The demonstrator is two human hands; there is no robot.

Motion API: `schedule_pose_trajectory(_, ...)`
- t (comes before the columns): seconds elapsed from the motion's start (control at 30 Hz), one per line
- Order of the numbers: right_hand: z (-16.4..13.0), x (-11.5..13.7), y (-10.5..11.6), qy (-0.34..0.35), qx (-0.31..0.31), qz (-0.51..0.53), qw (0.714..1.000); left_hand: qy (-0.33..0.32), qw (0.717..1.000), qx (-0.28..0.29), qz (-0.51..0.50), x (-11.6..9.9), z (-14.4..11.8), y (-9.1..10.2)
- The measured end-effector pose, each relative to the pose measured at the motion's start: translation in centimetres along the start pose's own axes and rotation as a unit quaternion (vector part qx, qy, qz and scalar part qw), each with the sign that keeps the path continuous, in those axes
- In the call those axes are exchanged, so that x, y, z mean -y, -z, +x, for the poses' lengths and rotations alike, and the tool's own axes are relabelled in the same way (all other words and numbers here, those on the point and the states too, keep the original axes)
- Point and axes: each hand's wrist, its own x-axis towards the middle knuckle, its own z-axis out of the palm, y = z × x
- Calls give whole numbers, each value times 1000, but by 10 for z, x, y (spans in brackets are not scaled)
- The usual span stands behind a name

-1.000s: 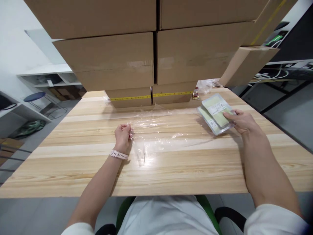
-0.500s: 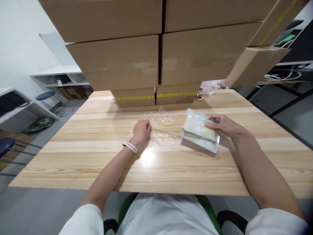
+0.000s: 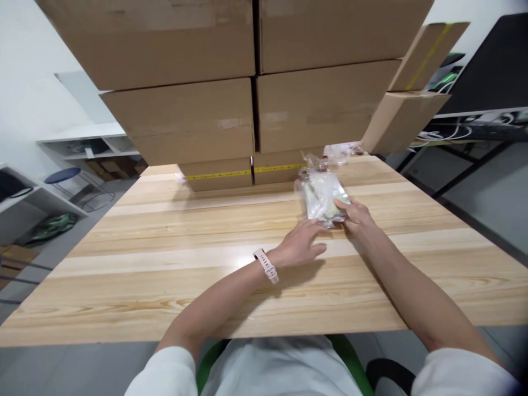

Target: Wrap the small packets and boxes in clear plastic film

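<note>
My right hand [image 3: 355, 215] grips a flat, pale green and white sealed pouch [image 3: 339, 208] at its near right corner, thumb on top. Crumpled clear plastic film [image 3: 315, 184] lies over most of the pouch and bunches up at its far side. My left hand [image 3: 303, 243], with a light watch band at the wrist, is open at the near edge of the film. Its fingertips reach the film or hover just above it; which, I cannot tell. The thumb stands apart from the fingers.
Large cardboard boxes [image 3: 198, 121] are stacked along the far side of the wooden table [image 3: 165, 247], overhanging a lower row with yellow measuring tape [image 3: 223, 175]. More clear plastic [image 3: 342, 153] lies by the right stack. A blue stool [image 3: 61, 176] stands at left.
The clear film, spread mid-table earlier, now covers the pouch. My left hand has moved right and opened. My right hand still holds the pouch, now farther back on the table.
</note>
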Motion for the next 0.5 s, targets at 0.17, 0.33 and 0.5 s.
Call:
schedule_pose_trajectory(0.17,45,-1,22,47,-198,6,979,29,996,48,71,18,-34,20)
schedule_pose_trajectory(0.33,91,-2,18,97,-290,-71,949,101,984,20,144,66,-104,69)
schedule_pose_trajectory(0.5,136,1,-16,154,-307,-187,920,162,975,-90,125,109,-155,98)
